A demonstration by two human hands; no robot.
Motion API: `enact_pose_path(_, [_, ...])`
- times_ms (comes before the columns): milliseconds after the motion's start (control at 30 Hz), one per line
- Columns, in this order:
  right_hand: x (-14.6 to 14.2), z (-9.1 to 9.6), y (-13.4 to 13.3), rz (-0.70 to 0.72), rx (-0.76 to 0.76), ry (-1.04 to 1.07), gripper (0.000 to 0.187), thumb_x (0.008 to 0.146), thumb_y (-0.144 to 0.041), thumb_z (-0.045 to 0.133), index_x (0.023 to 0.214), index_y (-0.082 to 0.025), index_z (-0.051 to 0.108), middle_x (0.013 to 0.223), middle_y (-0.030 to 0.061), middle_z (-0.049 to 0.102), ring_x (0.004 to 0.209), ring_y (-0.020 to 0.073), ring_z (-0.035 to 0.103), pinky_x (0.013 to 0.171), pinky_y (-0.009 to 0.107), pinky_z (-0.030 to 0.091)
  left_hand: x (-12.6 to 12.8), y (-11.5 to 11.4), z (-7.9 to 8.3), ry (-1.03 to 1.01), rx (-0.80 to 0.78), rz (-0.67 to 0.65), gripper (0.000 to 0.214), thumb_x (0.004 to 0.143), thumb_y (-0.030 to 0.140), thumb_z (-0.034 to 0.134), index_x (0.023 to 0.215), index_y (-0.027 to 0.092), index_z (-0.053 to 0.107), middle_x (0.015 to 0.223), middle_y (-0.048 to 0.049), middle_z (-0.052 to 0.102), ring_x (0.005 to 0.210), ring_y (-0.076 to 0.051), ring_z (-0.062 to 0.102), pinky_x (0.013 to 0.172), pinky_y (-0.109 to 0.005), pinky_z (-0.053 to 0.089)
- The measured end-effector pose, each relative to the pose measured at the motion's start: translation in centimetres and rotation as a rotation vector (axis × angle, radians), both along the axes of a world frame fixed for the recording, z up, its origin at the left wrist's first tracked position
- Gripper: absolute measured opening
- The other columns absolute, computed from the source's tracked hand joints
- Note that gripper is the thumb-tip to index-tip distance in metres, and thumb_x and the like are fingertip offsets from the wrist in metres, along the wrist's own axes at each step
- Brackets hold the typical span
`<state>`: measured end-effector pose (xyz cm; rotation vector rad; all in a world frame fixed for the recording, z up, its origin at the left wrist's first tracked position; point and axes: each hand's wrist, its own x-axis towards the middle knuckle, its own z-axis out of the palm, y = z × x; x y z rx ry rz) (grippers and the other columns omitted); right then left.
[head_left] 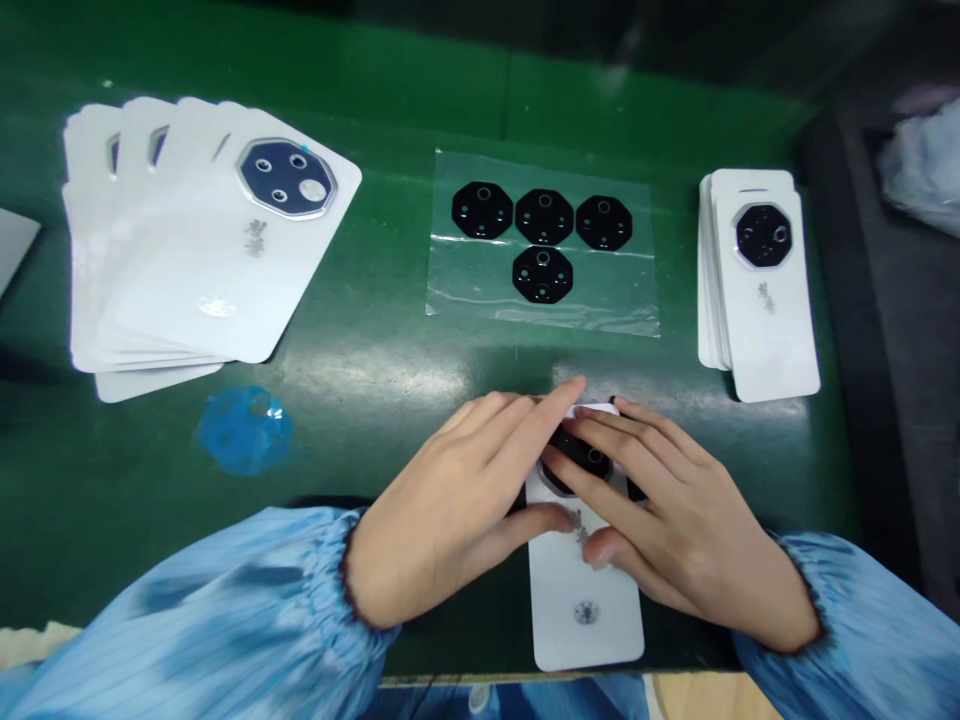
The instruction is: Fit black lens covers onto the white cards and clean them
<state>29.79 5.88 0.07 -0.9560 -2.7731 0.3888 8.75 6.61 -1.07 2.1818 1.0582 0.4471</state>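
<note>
A white phone back panel (589, 640) lies flat at the table's front edge, with a black octagonal camera lens cover (587, 455) at its far end. My left hand (465, 490) is open, fingers stretched along the panel's left side and far corner, thumb resting on its printed lettering. My right hand (675, 510) is open too. Its extended fingertips rest on the black lens cover and partly hide it, while its thumb touches the panel's middle. Beyond my hands, a clear plastic sheet (465, 280) carries several black octagonal lens covers (544, 217).
To the left lies a fanned stack of white phone panels (172, 260); the top one has a dark blue camera area. A crumpled blue film (246, 430) lies nearer me. On the right is a stack of panels (776, 350) with a black lens cover, beside a dark raised edge (840, 330).
</note>
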Motion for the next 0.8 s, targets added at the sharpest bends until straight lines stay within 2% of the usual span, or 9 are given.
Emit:
enact_pose_path(167, [-0.2, 0.1, -0.3, -0.019, 0.000, 0.016, 0.037, 0.098, -0.033, 0.043, 0.123, -0.012, 0.060, 0.125, 0.0199, 0.055, 0.122, 0.0329, 0.049, 0.102, 0.054, 0.041, -0.1, 0.0, 0.0, 0.002, 0.020, -0.004, 0.078, 0.084, 0.038, 0.065, 0.144, 0.009, 0.026, 0.126, -0.0090, 0.056, 0.110, -0.019, 0.048, 0.098, -0.032, 0.042])
enact_pose_path(333, [-0.7, -0.3, -0.5, -0.046, 0.005, 0.043, 0.031, 0.095, -0.027, 0.049, 0.118, -0.012, 0.062, 0.123, 0.0207, 0.055, 0.120, 0.0339, 0.049, 0.101, 0.057, 0.041, 0.0, -0.1, -0.1, 0.000, 0.015, -0.009, 0.074, 0.087, 0.038, 0.062, 0.145, 0.009, 0.026, 0.124, -0.0091, 0.055, 0.109, -0.019, 0.047, 0.098, -0.033, 0.041])
enact_pose_path(400, [-0.3, -0.4, -0.2, -0.063, -0.092, 0.140, 0.031, 0.096, -0.025, 0.045, 0.120, -0.013, 0.061, 0.127, 0.0189, 0.051, 0.124, 0.0309, 0.046, 0.106, 0.056, 0.036, 0.0, -0.1, -0.1, -0.004, 0.013, -0.003, 0.080, 0.085, 0.039, 0.064, 0.146, 0.011, 0.023, 0.124, -0.0097, 0.054, 0.109, -0.020, 0.048, 0.097, -0.035, 0.042])
enact_pose_path(500, [0.6, -0.1, 0.2, -0.200, -0.284, 0.327, 0.034, 0.098, -0.022, 0.040, 0.128, -0.013, 0.054, 0.136, 0.0162, 0.042, 0.130, 0.0263, 0.040, 0.108, 0.048, 0.037, 0.1, -0.2, -0.2, -0.013, -0.007, 0.029, 0.091, 0.080, 0.038, 0.071, 0.149, 0.014, 0.017, 0.125, -0.0104, 0.051, 0.110, -0.023, 0.047, 0.096, -0.039, 0.043])
enact_pose_path(567, [1.3, 0.4, 0.2, -0.260, -0.344, 0.364, 0.039, 0.096, -0.027, 0.046, 0.133, -0.014, 0.050, 0.141, 0.0155, 0.037, 0.132, 0.0273, 0.037, 0.107, 0.046, 0.039, 0.1, -0.2, -0.3, -0.044, -0.039, 0.053, 0.095, 0.077, 0.032, 0.074, 0.149, 0.016, 0.016, 0.126, -0.0105, 0.048, 0.114, -0.024, 0.045, 0.098, -0.040, 0.044])
enact_pose_path(633, [1.7, 0.8, -0.1, -0.190, -0.359, 0.290, 0.048, 0.090, -0.035, 0.059, 0.133, -0.016, 0.049, 0.145, 0.0149, 0.031, 0.133, 0.0311, 0.033, 0.107, 0.049, 0.037, -0.1, -0.1, -0.5, -0.121, -0.082, 0.074, 0.094, 0.076, 0.024, 0.074, 0.150, 0.019, 0.015, 0.128, -0.0107, 0.045, 0.118, -0.024, 0.044, 0.099, -0.039, 0.046])
enact_pose_path(700, [2.0, 0.9, -0.5, -0.086, -0.347, 0.183, 0.047, 0.084, -0.033, 0.066, 0.127, -0.018, 0.053, 0.148, 0.0147, 0.024, 0.134, 0.0342, 0.029, 0.104, 0.051, 0.038, -0.3, 0.1, -0.7, -0.239, -0.140, 0.116, 0.093, 0.077, 0.018, 0.072, 0.150, 0.024, 0.014, 0.132, -0.0109, 0.040, 0.121, -0.023, 0.045, 0.098, -0.036, 0.049])
enact_pose_path(800, [2.0, 0.2, -0.9, -0.056, -0.266, 0.130, 0.019, 0.087, -0.023, 0.062, 0.106, -0.017, 0.060, 0.147, 0.0158, 0.027, 0.130, 0.0344, 0.033, 0.095, 0.049, 0.043, -0.5, 0.5, -1.1, -0.400, -0.280, 0.193, 0.093, 0.077, 0.016, 0.071, 0.150, 0.030, 0.014, 0.140, -0.0101, 0.034, 0.124, -0.023, 0.047, 0.094, -0.033, 0.055])
